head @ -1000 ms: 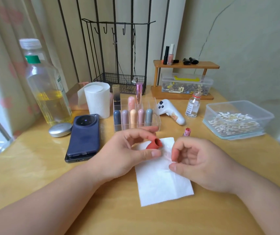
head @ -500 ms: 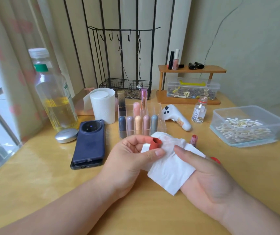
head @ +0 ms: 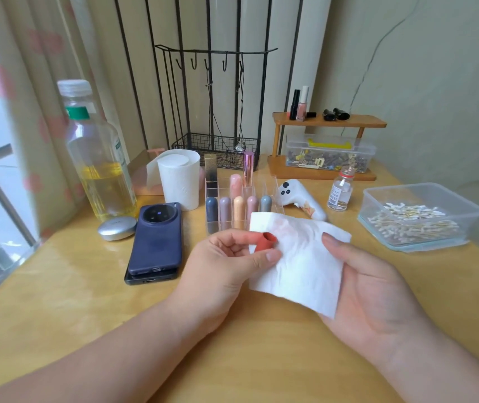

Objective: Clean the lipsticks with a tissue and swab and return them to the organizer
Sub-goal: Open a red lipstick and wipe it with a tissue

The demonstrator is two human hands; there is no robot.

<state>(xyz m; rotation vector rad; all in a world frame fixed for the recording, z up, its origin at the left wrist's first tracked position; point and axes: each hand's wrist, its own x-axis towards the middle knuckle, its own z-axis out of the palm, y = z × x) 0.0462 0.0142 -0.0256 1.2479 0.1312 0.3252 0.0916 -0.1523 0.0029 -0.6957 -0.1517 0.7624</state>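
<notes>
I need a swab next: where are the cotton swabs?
Head view, far right of the table: the swabs lie in a clear tub, just right of the small glass bottle.

At the left of the bench (head: 58, 286), a big bottle (head: 98, 158) with yellow oil inside. Just beside, a round silver case (head: 117, 227) and a dark blue phone (head: 156, 239). Far back, a black wire rack (head: 215, 112) and a wooden shelf (head: 328, 120).
</notes>
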